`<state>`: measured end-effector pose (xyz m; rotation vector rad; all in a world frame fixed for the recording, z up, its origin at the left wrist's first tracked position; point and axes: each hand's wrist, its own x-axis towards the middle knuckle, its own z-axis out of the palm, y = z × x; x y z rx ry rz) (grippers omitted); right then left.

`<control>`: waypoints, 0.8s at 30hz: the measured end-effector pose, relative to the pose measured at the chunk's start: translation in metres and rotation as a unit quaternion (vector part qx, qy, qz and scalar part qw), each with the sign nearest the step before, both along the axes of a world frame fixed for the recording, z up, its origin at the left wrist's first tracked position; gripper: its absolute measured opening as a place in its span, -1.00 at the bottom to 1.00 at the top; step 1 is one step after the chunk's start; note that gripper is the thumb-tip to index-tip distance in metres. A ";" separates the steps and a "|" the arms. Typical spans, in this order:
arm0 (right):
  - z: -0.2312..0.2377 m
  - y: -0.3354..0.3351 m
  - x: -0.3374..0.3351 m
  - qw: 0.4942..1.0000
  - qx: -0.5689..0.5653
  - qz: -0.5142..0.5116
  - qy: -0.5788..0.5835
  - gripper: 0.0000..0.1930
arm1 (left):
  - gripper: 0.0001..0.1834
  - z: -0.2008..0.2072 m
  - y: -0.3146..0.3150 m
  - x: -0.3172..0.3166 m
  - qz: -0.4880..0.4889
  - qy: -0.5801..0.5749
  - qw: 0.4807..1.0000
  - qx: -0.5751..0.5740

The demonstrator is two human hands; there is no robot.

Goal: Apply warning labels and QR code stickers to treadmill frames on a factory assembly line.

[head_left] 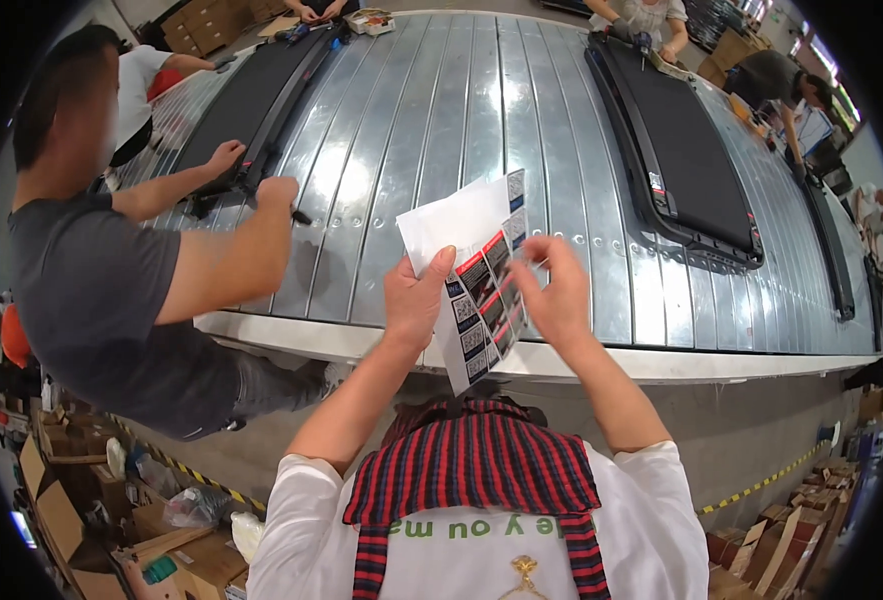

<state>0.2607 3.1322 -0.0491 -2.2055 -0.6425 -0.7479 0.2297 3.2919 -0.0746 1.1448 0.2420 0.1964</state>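
My left hand is closed on a sheet of stickers, with the thumb pressed flat on its face. Red, black and dark blue labels with square codes cover part of the sheet, and its upper left portion is plain white. At the sheet's right edge is my right hand, its thumb and forefinger bent toward the labels. Those fingertips are blurred, so I cannot make out whether they pinch a label. Both hands are above the near edge of a metal-slatted conveyor table.
A long black framed panel lies on the table at right, another black panel at left. One person works close on my left; others stand along the far side. Cardboard boxes and yellow-black floor tape are behind me.
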 end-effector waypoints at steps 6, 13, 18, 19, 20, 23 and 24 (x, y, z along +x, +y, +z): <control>0.000 0.023 -0.027 0.958 0.166 0.099 0.213 -0.91 | -0.72 0.008 -0.014 -0.002 -0.020 -0.047 0.999 0.004; 0.005 0.023 -0.037 0.967 0.132 0.067 0.207 -0.91 | -0.75 0.010 -0.005 -0.006 -0.115 -0.056 0.986 0.110; 0.003 0.024 -0.038 0.960 0.136 0.067 0.235 -0.90 | -0.77 0.008 0.004 -0.005 -0.153 -0.073 0.978 0.121; 0.002 0.025 -0.037 0.943 0.169 0.086 0.274 -0.89 | -0.77 0.005 0.005 -0.005 -0.148 -0.076 0.980 0.105; 0.005 0.026 -0.037 0.943 0.170 0.085 0.272 -0.89 | -0.77 0.003 0.006 -0.005 -0.142 -0.078 0.983 0.090; 0.011 0.027 -0.036 0.932 0.144 0.076 0.324 -0.88 | -0.76 0.002 0.011 -0.006 -0.146 -0.067 0.981 0.108; 0.009 0.027 -0.034 0.928 0.141 0.089 0.333 -0.87 | -0.76 0.002 0.014 -0.007 -0.146 -0.068 0.981 0.108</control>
